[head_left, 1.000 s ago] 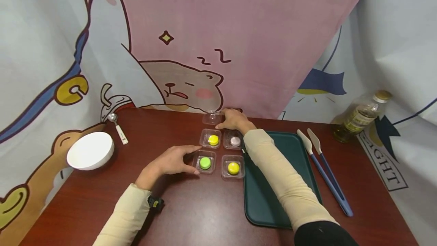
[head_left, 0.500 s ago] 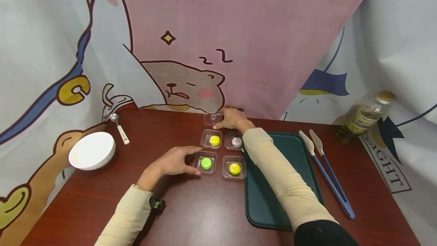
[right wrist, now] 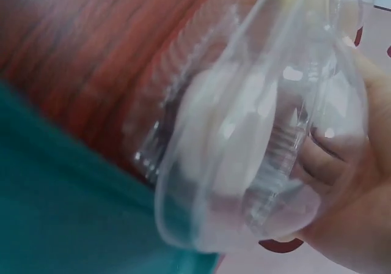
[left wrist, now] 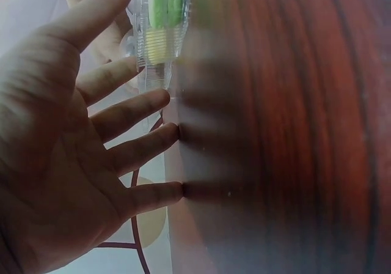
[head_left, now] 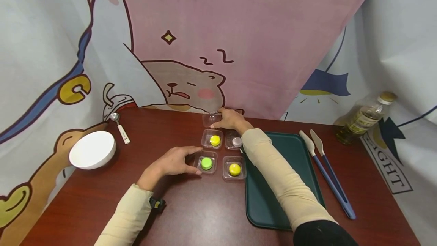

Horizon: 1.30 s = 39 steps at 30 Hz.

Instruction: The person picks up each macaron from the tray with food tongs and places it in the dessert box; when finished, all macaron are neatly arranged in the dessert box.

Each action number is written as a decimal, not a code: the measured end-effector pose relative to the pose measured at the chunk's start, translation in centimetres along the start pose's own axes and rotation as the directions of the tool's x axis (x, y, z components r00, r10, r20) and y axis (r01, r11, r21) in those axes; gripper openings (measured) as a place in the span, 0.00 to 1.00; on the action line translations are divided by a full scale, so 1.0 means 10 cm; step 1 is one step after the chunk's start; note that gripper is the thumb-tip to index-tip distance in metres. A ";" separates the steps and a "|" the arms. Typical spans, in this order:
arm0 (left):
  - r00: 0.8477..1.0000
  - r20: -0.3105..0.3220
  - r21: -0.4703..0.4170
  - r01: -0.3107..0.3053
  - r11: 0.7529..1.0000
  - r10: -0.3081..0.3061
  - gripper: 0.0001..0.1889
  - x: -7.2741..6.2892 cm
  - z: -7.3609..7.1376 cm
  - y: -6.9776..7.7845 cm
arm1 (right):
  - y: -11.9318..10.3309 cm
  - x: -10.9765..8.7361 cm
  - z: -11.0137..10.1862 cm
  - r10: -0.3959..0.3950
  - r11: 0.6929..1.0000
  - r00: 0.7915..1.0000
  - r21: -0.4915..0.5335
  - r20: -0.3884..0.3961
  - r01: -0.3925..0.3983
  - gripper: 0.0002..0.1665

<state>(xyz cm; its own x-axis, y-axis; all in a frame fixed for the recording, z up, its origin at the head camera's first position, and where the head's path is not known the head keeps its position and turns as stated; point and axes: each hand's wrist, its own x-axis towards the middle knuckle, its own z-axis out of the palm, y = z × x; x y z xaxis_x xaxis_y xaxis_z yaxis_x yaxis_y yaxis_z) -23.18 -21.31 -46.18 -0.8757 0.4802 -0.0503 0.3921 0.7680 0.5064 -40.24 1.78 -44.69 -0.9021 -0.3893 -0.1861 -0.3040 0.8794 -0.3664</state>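
Note:
In the head view, my left hand [head_left: 174, 160] spreads its thumb and forefinger at the left side of a clear plastic box holding a green macaron [head_left: 206, 163]. The left wrist view shows that hand's other fingers extended, tips near the table. My right hand [head_left: 230, 119] reaches to the back and holds the right side of another clear plastic box [head_left: 206, 120], thumb in front, fingers behind. Between the hands are boxes with a yellow macaron [head_left: 215, 140] and a pale macaron [head_left: 236, 142]. Nearer stands one with a second yellow macaron [head_left: 234, 169]. The pale macaron [right wrist: 226, 127] looms large in the right wrist view.
A dark green tray [head_left: 263, 215] lies under my right forearm. Blue-handled tongs [head_left: 332, 181] and an oil bottle [head_left: 365, 119] are to the right. On the left are a white bowl [head_left: 92, 150] and a small scoop [head_left: 120, 128]. A printed cloth backs the table.
My right hand has shifted slightly left along the back box, its thumb further across the front, and the box has edged slightly left and nearer. My left hand stays by the green macaron's box.

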 end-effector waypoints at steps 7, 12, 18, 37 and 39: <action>1.000 -0.008 0.007 0.004 1.000 -0.004 0.41 -0.01 0.01 0.00 | -0.01 0.01 0.00 0.036 0.995 0.996 0.096 -0.082 -0.028 0.27; 1.000 -0.001 0.008 0.012 1.000 -0.012 0.41 -0.01 0.01 0.00 | 0.02 -0.02 -0.02 0.094 0.986 0.994 0.142 -0.062 -0.084 0.19; 1.000 -0.006 0.005 0.003 1.000 -0.003 0.41 -0.02 0.00 0.01 | 0.08 -0.03 -0.06 0.097 0.964 0.993 0.255 -0.067 -0.077 0.18; 0.998 -0.043 0.005 0.047 0.999 -0.046 0.42 -0.01 0.05 0.05 | 0.31 -0.39 -0.20 0.087 0.722 0.995 0.691 -0.041 -0.034 0.18; 0.998 -0.047 0.010 0.049 0.999 -0.049 0.42 -0.01 0.06 0.05 | 0.34 -0.45 -0.22 0.080 0.705 0.996 0.709 -0.043 -0.026 0.19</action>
<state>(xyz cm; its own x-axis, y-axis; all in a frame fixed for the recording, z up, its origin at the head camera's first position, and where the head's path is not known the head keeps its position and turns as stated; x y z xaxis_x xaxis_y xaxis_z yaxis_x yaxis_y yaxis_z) -22.76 -20.73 -46.42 -0.9061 0.4216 -0.0343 0.3513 0.7951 0.4944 -37.84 7.12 -43.05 -0.9359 -0.3052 -0.1757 0.0266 0.4361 -0.8995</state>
